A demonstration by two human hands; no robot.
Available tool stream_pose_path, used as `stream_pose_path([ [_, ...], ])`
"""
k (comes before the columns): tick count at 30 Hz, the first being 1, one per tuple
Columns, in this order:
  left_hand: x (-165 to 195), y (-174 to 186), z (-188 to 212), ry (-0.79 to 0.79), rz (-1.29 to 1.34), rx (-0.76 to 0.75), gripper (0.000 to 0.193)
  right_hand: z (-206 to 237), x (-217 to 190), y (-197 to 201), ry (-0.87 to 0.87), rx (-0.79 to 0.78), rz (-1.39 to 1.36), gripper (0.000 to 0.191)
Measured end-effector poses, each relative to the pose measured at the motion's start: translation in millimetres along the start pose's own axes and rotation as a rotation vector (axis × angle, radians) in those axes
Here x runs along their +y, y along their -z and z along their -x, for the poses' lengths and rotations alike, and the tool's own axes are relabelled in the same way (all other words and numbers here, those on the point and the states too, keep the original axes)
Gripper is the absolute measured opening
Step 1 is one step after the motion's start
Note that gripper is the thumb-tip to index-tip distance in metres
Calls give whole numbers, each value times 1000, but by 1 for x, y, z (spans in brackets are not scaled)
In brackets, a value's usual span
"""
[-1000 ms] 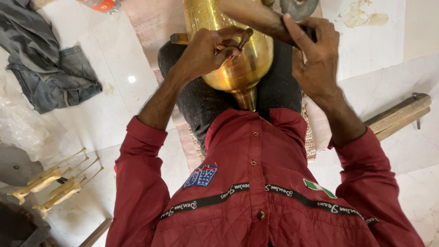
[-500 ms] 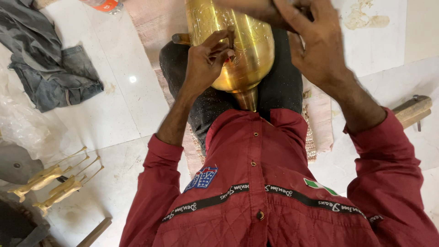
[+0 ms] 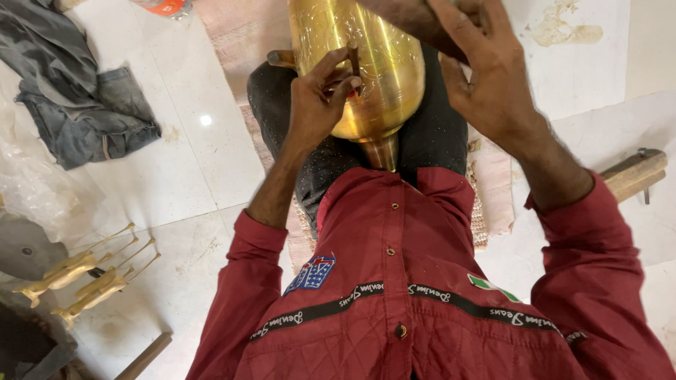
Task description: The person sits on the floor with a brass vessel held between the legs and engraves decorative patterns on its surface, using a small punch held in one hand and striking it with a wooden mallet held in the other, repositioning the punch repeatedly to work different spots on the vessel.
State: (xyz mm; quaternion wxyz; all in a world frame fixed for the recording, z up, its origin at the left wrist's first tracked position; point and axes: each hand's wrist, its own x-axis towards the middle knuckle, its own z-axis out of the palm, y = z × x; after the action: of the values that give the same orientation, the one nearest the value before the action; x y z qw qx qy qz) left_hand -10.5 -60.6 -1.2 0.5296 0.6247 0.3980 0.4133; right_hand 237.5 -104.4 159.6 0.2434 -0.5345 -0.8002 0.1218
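Brass vase [image 3: 366, 70] lies across the lap, narrow neck toward the red shirt [image 3: 394, 295]. Left hand [image 3: 320, 98] pinches a small dark punch [image 3: 355, 60] against the engraved wall. Right hand [image 3: 486, 77] is wrapped round a dark handle (head out of view). Probably heavy, rigid, slick, dentable; safest held at the neck.

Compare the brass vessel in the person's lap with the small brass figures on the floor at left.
The brass vessel is large, rounded and engraved; the brass figures are small, slender and long-horned. The vessel is propped in the lap with the left hand against it; the figures lie untouched on the floor. Both are golden metal.
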Motion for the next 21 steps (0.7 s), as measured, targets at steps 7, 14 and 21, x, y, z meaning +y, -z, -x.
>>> stream_pose_path([
  [7, 10, 14, -22, 5, -122, -320, 45, 46, 16, -36, -253, 181, -390, 63],
  [14, 17, 21, -47, -190, -245, -568, 39, 98, 9, -70, -285, 242, -58, 69],
  [21, 22, 18, -67, -371, -332, -768, 40, 137, 5, -98, -339, 317, 69, 69],
])
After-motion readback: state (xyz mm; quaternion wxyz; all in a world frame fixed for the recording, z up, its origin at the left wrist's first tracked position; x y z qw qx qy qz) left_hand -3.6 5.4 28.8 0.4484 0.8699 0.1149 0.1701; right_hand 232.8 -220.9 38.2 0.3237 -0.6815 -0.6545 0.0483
